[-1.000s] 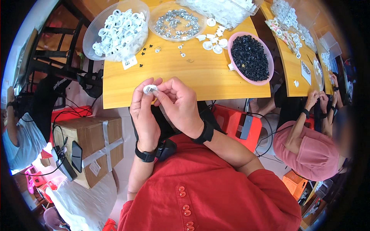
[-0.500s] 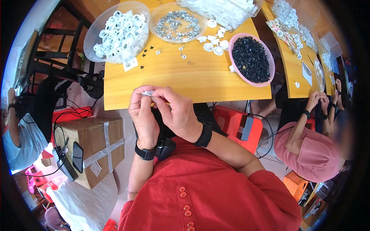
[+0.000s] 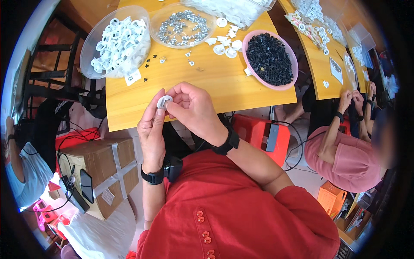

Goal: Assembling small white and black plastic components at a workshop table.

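Observation:
Above the table's front edge, a small white round plastic part (image 3: 164, 102) with a slot in its face is pinched by thumb and fingers of my left hand (image 3: 151, 129). My right hand (image 3: 192, 108) is closed, its fingers curled and its thumb tip against the part's right side; whether a smaller piece is also between those fingers is hidden. Beyond the hands on the table (image 3: 181, 77) lie a few small black cross-shaped pieces (image 3: 146, 66) and small metal pieces (image 3: 191, 63). Several white caps (image 3: 219, 49) lie loose farther right.
Along the table's back stand a clear tub of white rings (image 3: 86, 58), a shallow bowl of metal pieces (image 3: 155, 34) and a clear bin (image 3: 272, 5). A pink bowl of black pieces (image 3: 294, 64) is at right. A cardboard box (image 3: 101, 164) stands left; co-workers sit either side.
The white part has turned so its round slotted face shows. My right hand's fingers have curled and shifted slightly up. The whole view has shifted a little.

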{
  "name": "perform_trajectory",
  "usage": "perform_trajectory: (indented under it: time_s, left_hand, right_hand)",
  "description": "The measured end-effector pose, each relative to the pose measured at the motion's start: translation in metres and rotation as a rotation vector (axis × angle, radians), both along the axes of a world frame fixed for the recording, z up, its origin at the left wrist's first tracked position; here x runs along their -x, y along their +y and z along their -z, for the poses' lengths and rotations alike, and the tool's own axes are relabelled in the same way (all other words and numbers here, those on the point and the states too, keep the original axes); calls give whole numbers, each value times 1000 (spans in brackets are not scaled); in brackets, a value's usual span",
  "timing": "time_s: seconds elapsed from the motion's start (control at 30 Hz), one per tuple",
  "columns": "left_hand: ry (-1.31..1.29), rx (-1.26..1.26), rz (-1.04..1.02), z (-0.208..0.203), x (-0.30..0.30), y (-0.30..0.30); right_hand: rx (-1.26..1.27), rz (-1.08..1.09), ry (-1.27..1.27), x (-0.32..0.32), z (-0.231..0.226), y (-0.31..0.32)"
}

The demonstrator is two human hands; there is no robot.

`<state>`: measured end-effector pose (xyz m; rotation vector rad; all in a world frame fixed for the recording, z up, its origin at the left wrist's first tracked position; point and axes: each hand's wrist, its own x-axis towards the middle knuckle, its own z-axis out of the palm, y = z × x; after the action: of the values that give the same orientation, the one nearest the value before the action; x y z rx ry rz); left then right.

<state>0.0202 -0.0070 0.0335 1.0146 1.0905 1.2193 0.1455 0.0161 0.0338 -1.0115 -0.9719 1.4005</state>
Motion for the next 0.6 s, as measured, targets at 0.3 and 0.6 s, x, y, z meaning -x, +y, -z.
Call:
perform_trajectory:
  time_s: [0.3, 0.6]
  left_hand:
    - [165, -84, -20, 7, -7, -1]
    - [-12, 88, -39, 0, -8, 0]
  right_hand:
    - [13, -9, -15, -3, 7, -1]
    - [40, -17, 48, 4, 12, 1]
